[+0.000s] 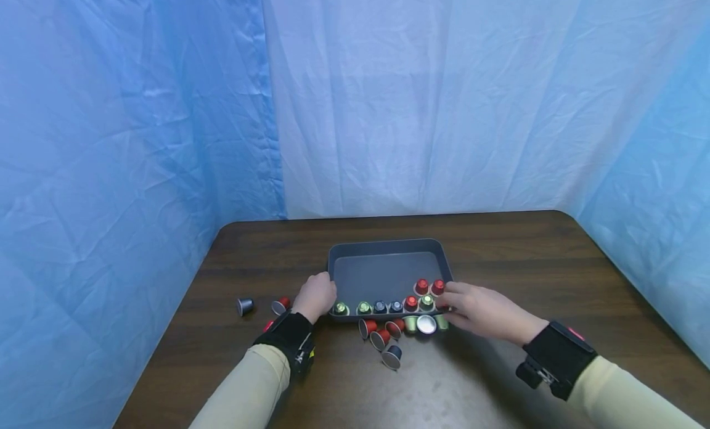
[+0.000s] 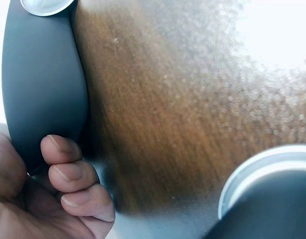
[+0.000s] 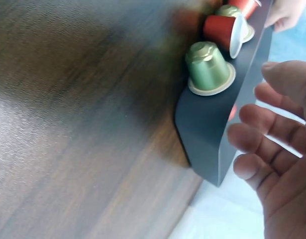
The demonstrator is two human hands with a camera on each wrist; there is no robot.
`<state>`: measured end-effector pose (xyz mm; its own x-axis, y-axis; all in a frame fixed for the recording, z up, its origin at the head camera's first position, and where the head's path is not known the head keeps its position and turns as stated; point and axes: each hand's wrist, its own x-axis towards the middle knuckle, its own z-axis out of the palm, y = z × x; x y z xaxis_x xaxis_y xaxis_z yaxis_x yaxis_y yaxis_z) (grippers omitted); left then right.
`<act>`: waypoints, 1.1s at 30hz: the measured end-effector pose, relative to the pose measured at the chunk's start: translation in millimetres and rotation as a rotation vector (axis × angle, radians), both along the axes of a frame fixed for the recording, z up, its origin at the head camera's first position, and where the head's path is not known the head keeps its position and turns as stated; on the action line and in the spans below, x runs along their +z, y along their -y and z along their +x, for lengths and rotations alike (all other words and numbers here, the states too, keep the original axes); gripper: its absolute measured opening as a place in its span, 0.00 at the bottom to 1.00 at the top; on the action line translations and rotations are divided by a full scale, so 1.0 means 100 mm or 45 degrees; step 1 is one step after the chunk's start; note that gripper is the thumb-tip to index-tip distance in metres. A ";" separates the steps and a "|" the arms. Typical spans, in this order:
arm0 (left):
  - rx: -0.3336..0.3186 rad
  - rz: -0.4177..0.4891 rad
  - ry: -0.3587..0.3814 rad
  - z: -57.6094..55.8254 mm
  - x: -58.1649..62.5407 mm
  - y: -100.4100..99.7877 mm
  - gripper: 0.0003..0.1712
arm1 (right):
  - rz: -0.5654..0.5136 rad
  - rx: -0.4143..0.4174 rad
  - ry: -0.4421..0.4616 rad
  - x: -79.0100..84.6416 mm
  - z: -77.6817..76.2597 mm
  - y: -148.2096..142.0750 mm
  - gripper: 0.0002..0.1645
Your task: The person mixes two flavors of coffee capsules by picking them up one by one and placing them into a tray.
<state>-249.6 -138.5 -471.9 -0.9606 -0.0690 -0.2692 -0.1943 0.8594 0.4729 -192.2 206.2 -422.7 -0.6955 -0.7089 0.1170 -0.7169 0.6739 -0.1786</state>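
Observation:
A dark grey baking tray (image 1: 377,265) lies on the table, and my left hand (image 1: 316,295) grips its left wall, fingertips (image 2: 68,172) curled against the outside near the corner. Inside stand coffee capsules with their lids down: a front row of green, blue and red ones, with two red capsules (image 1: 422,286) behind at the right end. My right hand (image 1: 477,309) hovers at the right front corner, fingers loosely bent and apart, holding nothing. Its fingertips are right by a red capsule (image 1: 442,304) in that corner, which they partly cover.
Along the tray's front wall lie several loose capsules: green ones (image 1: 410,323), red ones (image 1: 379,339), and one showing its silver lid (image 1: 426,324). Nearer me is a dark blue capsule (image 1: 391,357). Left of the tray lie a red capsule (image 1: 281,305) and a dark blue-grey capsule (image 1: 244,306).

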 end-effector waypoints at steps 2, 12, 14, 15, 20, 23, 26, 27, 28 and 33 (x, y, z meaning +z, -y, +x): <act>0.002 0.003 0.008 0.00 0.00 0.00 0.20 | -0.002 0.002 0.005 -0.01 0.02 -0.01 0.18; 0.004 0.013 0.029 0.02 0.04 -0.01 0.20 | -0.036 -0.011 0.052 -0.09 0.05 -0.05 0.15; 0.004 0.016 0.032 0.02 0.04 -0.01 0.21 | -0.039 -0.013 0.060 -0.10 0.06 -0.06 0.16; 0.003 0.016 0.033 0.02 0.04 -0.01 0.21 | -0.040 -0.013 0.063 -0.10 0.06 -0.06 0.16; 0.000 0.013 0.029 0.02 0.04 -0.01 0.21 | -0.042 0.003 0.073 -0.11 0.09 -0.06 0.16; 0.003 0.011 0.026 0.02 0.03 -0.01 0.20 | -0.032 0.008 0.061 -0.12 0.10 -0.06 0.15; -0.001 0.004 0.011 0.02 0.03 -0.02 0.20 | -0.016 0.013 0.029 -0.12 0.11 -0.06 0.16; -0.001 0.002 0.008 0.02 0.03 -0.02 0.20 | -0.011 0.017 0.018 -0.13 0.12 -0.06 0.16; 0.002 0.004 0.007 0.02 0.03 -0.02 0.20 | -0.006 0.022 0.005 -0.13 0.12 -0.06 0.17; 0.007 0.011 0.019 0.02 0.02 -0.02 0.20 | 0.004 0.034 -0.014 -0.15 0.13 -0.07 0.18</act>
<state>-248.1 -137.0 -469.5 -0.9560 -0.0715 -0.2844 -0.2059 0.8543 0.4773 -179.0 213.2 -437.8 -0.6749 -0.7277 0.1221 -0.7367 0.6550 -0.1681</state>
